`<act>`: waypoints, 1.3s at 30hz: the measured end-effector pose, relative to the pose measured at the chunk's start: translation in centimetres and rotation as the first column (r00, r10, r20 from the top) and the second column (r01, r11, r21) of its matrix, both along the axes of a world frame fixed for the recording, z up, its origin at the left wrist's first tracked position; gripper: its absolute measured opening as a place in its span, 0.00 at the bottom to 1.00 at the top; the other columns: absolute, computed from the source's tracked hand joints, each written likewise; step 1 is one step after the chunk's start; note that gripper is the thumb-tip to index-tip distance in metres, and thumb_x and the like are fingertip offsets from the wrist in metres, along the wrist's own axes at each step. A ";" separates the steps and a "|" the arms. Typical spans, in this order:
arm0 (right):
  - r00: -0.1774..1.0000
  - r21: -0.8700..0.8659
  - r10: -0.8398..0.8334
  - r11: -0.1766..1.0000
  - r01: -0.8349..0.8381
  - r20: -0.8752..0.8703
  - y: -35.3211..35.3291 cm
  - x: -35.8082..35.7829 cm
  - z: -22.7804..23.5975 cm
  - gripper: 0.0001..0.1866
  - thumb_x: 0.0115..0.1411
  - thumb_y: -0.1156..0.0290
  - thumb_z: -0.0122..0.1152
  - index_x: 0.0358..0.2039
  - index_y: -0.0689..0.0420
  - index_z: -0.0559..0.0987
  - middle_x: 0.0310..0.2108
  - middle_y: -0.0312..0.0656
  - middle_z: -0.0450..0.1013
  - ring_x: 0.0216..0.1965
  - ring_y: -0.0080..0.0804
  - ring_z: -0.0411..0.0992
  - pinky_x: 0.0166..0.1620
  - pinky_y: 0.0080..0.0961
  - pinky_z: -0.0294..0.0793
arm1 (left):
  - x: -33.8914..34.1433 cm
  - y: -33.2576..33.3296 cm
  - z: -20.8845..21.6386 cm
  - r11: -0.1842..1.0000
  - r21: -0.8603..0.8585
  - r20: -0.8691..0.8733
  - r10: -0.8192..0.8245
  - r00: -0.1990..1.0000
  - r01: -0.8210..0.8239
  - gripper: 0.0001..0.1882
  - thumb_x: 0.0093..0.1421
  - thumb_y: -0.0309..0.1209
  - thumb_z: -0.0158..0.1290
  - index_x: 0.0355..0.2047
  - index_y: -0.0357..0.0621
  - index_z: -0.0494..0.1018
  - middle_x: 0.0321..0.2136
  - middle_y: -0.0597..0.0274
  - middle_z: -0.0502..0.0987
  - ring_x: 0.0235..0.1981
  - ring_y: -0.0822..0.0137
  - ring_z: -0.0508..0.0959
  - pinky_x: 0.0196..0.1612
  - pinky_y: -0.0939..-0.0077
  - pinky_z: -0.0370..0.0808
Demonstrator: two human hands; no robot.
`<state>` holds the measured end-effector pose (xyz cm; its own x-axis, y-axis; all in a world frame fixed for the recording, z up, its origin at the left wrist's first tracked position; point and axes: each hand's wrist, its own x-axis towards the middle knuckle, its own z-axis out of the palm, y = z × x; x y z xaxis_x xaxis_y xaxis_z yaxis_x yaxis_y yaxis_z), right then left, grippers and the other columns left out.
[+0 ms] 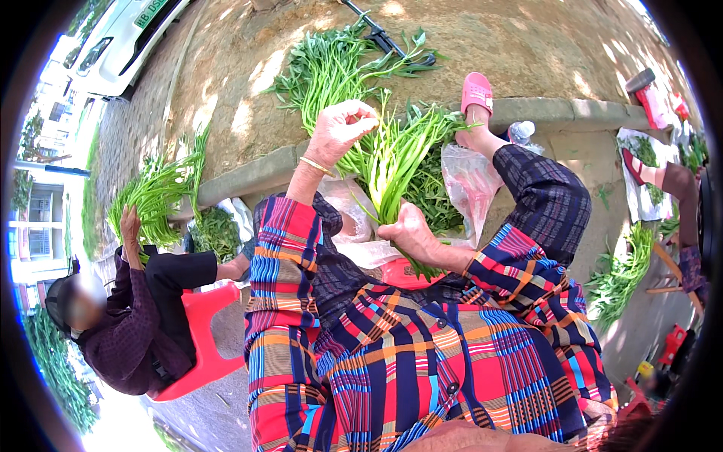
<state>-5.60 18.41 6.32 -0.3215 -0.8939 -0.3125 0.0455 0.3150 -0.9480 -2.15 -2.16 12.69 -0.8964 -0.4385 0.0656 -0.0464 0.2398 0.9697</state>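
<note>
My right hand grips a bunch of long-stemmed water spinach low on its stems, in front of my lap. Above the bunch, on its left side, is my left hand, with a bangle at the wrist. Its thumb and fingertips are pinched together beside the upper stems; whatever they hold is too small to tell. A heap of loose water spinach lies on the bare ground beyond my left hand. Beneath the bunch, leafy pieces are piled beside a clear plastic bag.
A stone kerb crosses ahead, with my pink slipper on it. A water bottle stands nearby. At left, a person on a red stool holds more greens. Another person's leg and greens are at right. A white car is parked behind.
</note>
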 end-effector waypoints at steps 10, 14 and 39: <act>0.997 -0.019 -0.048 0.999 0.049 0.056 0.0 0.0 1.3 0.21 0.37 0.70 0.57 0.34 0.66 0.70 0.24 0.51 0.72 0.27 0.38 0.71 0.35 0.30 0.67 | -0.2 -0.3 -0.6 0.998 -0.003 -0.098 0.058 0.994 -0.059 0.03 0.52 0.22 0.50 0.29 0.39 0.71 0.22 0.71 0.72 0.22 0.82 0.69 0.25 0.89 0.65; 0.998 -0.012 -0.045 0.999 0.046 0.053 0.0 0.2 1.7 0.21 0.37 0.69 0.57 0.34 0.66 0.70 0.24 0.51 0.72 0.27 0.39 0.71 0.35 0.30 0.67 | 0.3 -0.4 -0.3 0.998 0.004 -0.031 0.055 0.998 -0.055 0.03 0.53 0.22 0.49 0.29 0.38 0.71 0.20 0.69 0.71 0.19 0.82 0.68 0.21 0.91 0.64; 0.971 0.062 0.054 0.997 -0.041 -0.234 0.3 0.6 0.7 0.28 0.36 0.68 0.61 0.41 0.64 0.67 0.27 0.57 0.71 0.32 0.52 0.70 0.38 0.37 0.68 | -2.4 -1.7 0.3 0.651 -0.756 -0.036 0.066 0.997 -0.070 0.11 0.52 0.25 0.48 0.37 0.49 0.72 0.26 0.59 0.67 0.29 0.62 0.68 0.34 0.74 0.65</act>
